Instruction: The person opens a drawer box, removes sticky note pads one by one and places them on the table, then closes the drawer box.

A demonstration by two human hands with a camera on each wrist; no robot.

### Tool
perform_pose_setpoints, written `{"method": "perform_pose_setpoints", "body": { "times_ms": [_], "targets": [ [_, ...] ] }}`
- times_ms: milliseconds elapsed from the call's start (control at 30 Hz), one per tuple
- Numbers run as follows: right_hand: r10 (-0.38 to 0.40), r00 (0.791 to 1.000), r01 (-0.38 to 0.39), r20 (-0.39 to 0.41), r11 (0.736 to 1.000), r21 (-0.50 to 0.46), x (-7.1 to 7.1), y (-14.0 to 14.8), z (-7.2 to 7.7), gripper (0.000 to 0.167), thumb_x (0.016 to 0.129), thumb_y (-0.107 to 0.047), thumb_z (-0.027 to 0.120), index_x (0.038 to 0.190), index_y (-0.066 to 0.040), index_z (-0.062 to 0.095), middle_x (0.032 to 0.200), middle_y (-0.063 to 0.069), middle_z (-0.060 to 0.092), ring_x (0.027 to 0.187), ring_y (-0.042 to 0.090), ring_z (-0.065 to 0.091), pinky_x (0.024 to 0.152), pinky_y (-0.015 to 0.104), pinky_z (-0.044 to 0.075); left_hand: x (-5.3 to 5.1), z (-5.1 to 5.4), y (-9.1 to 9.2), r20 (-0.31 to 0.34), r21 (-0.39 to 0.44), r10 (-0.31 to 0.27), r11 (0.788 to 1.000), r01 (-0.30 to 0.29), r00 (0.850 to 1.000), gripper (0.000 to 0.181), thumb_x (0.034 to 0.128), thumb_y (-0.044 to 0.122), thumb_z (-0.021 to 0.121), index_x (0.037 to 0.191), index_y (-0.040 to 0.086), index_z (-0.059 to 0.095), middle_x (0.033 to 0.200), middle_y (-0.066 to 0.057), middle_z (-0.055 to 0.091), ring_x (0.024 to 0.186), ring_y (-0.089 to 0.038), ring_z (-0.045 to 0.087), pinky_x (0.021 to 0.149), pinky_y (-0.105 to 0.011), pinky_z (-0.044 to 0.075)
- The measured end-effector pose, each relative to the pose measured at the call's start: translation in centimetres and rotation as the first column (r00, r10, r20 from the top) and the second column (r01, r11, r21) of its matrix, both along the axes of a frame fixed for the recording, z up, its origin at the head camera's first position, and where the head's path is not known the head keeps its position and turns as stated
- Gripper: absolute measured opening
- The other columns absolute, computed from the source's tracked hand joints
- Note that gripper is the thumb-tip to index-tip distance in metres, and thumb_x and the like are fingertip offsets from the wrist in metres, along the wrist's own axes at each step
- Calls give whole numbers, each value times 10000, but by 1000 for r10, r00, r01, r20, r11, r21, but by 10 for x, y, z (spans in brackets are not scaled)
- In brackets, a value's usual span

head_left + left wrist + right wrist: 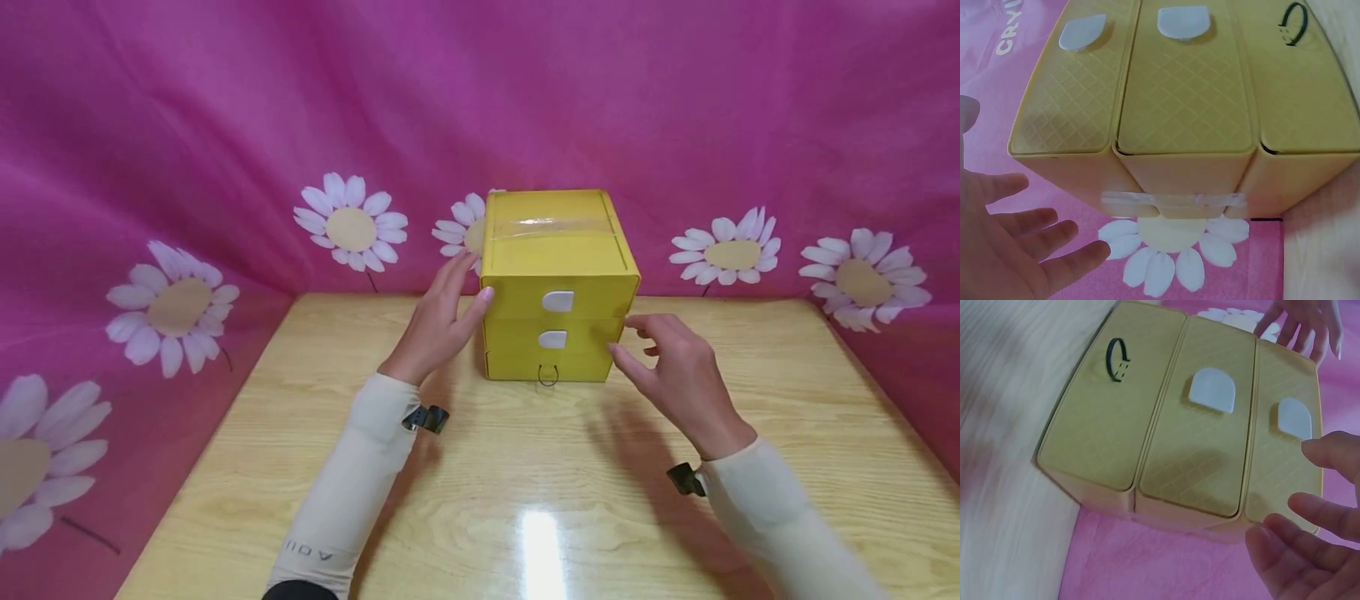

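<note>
A yellow three-drawer box [558,250] stands upright towards the back of the table. White tab handles [557,301] are on the upper two drawer fronts, and a dark loop [548,377] is on the bottom one. At the box's upper left side is my left hand [435,321], its fingers extended; the left wrist view shows this hand [1029,244] beside the box [1185,100] with nothing in it. My right hand [678,375] is by the lower right side, fingers loosely bent and empty. Whether its fingertips touch the box [1197,437] I cannot tell.
Clear tape [551,226] runs across the box's top. Behind the wooden table [465,500] hangs a magenta cloth [450,100] printed with white daisies, which also covers both sides. Light reflects off the table's front part.
</note>
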State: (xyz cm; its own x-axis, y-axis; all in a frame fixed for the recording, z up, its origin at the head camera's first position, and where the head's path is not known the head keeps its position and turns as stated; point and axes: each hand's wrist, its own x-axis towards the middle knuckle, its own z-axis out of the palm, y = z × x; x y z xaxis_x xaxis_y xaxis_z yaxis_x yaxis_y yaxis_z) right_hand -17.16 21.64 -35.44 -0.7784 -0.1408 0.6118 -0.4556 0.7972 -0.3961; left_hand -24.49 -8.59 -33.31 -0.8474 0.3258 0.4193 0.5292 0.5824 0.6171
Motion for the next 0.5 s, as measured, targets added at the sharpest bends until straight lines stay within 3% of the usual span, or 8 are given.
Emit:
{"method": "perform_pose_setpoints", "body": {
  "times_ms": [167, 300, 500],
  "targets": [
    [21, 1000, -21, -4, 1000, -6, -3, -8, 3, 328, 806, -158, 766, 1078, -18, 648, 1010, 113, 650, 882, 249, 619, 660, 414, 558, -9, 6, 5, -17, 33, -16, 999, 16, 1000, 650, 964, 544, 396, 1517, 216, 304, 1595, 22, 177, 1434, -171, 219, 1083, -514, 297],
    [33, 999, -33, 7, 999, -4, -5, -13, 5, 317, 812, -159, 762, 1072, -23, 644, 1012, 111, 651, 889, 234, 619, 656, 397, 557, -15, 10, 7, -13, 60, -39, 997, 40, 999, 617, 961, 542, 407, 1499, 245, 349, 1594, 71, 167, 1429, -182, 234, 1058, -499, 337],
    [51, 999, -50, 3, 999, -4, -8, -20, 9, 328, 810, -168, 763, 1079, -18, 648, 969, 107, 648, 855, 211, 606, 649, 383, 558, -30, 10, 10, -14, 109, -78, 991, 80, 997, 539, 980, 500, 401, 1460, 256, 425, 1598, 1, 189, 1426, -189, 244, 1064, -479, 341]
  ]
}}
